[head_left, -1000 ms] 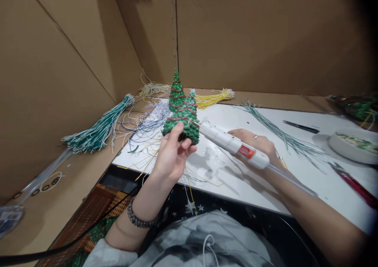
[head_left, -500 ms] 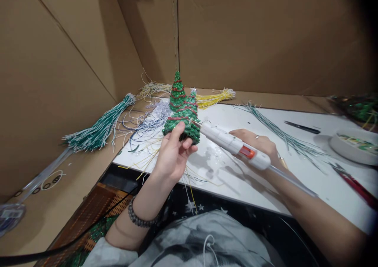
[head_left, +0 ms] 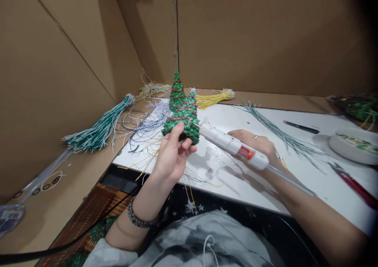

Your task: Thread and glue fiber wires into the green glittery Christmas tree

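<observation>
A small glittery green Christmas tree ornament with red garlands stands upright in my left hand. My thumb presses its front near the base and my other fingers curl under it. My right hand is closed round a white hot glue gun with an orange window; its handle is hidden behind the gun's body. The metal nozzle touches or nearly touches the tree's lower right front. A clear glue stick sticks out of the gun's back end.
Bundles of green wires, yellow wires and more green wires lie around the white board. At the right are black tweezers, a white bowl and red-handled pliers. Cardboard walls stand behind and left.
The glue gun and my right hand have shifted very slightly to the left. The nozzle stays at the same part of the tree, and my left hand keeps its hold.
</observation>
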Available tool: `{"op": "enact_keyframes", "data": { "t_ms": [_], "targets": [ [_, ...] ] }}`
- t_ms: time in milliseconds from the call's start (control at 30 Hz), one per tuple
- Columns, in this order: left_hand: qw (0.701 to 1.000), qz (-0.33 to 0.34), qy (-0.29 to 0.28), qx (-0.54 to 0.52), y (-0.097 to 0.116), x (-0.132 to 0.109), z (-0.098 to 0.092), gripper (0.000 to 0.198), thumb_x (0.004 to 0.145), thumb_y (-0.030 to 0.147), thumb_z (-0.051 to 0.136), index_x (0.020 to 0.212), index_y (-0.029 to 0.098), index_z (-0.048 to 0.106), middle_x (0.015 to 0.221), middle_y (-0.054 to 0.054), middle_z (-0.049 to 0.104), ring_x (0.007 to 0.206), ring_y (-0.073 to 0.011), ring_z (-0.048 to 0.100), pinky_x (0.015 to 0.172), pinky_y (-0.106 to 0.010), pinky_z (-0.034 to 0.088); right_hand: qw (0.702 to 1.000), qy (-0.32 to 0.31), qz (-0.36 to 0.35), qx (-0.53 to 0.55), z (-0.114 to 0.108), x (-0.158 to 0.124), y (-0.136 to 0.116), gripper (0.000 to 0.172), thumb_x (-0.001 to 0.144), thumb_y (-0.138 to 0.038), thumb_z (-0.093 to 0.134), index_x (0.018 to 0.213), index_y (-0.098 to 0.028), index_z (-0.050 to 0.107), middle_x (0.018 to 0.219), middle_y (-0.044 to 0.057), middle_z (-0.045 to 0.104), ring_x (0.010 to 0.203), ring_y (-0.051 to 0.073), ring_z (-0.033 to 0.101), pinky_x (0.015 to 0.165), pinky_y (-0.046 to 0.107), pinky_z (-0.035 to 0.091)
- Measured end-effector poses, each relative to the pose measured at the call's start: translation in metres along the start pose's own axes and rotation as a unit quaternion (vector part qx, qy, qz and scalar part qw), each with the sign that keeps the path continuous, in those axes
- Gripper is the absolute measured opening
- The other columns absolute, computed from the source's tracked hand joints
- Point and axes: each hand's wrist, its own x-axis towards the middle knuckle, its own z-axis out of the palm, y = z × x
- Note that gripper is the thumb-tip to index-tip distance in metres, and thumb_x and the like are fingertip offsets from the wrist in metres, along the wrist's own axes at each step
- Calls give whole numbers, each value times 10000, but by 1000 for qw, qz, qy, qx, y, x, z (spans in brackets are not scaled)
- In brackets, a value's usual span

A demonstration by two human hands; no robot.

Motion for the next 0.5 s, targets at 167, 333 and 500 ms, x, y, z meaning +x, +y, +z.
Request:
{"op": "enact_keyframes", "data": {
  "t_ms": [167,333,500],
  "targets": [
    [1000,-6,10,-8,0,-1,0,373,591,267,867,718,176,528,591,116,467,409,7,416,405,-112,451,1000,-14,-10,-14,0,-1,2,180,918,-278,451,956,-194,606,999,89,726,727,158,676,615,251,483],
    [1000,-14,4,-19,1,-2,0,360,608,260,858,723,179,526,606,114,466,409,15,404,396,-103,409,1000,12,8,-8,4,2,6,197,890,-219,487,1029,-211,626,1043,74,734,868,187,697,641,253,512],
    [999,-15,-13,-37,3,-3,1,345,626,242,850,751,179,534,622,112,467,404,22,399,385,-95,389,976,110,146,117,11,5,10,229,864,-399,566,955,-207,653,925,73,724,740,203,661,654,322,519]
  ]
}}
